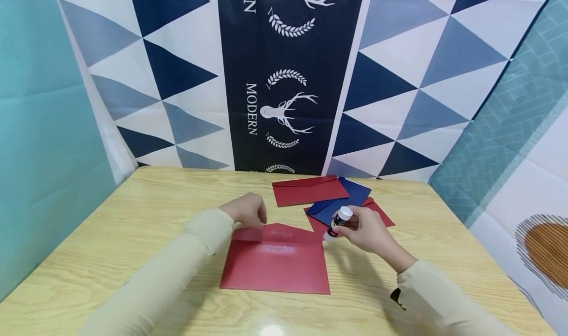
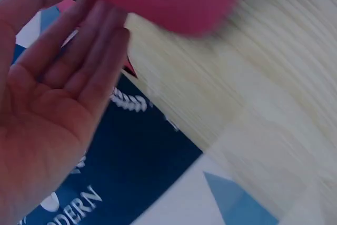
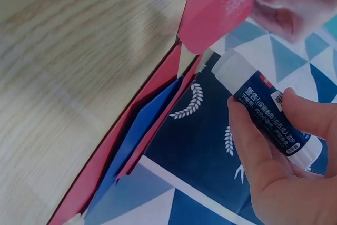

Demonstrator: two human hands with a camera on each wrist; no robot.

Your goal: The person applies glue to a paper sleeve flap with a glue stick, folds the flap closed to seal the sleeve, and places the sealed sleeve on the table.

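A red envelope (image 1: 275,269) lies on the table with its flap (image 1: 288,233) raised. Whitish smears show on the flap and just below it. My left hand (image 1: 248,212) is at the flap's left end; in the left wrist view the thumb and fingertips of that hand (image 2: 58,88) meet the flap's edge (image 2: 174,9), which is blurred. Held in my right hand (image 1: 366,230) is a glue stick (image 1: 338,223) with a dark label and white ends, tilted beside the flap's right corner. Its label (image 3: 268,114) faces the right wrist camera, thumb and fingers around the barrel.
Behind the glue stick lies a loose pile: a red envelope (image 1: 308,190) on top, a blue envelope (image 1: 355,193) under it, and another red one (image 1: 379,212) beneath. A patterned cloth (image 1: 284,80) hangs at the table's back edge.
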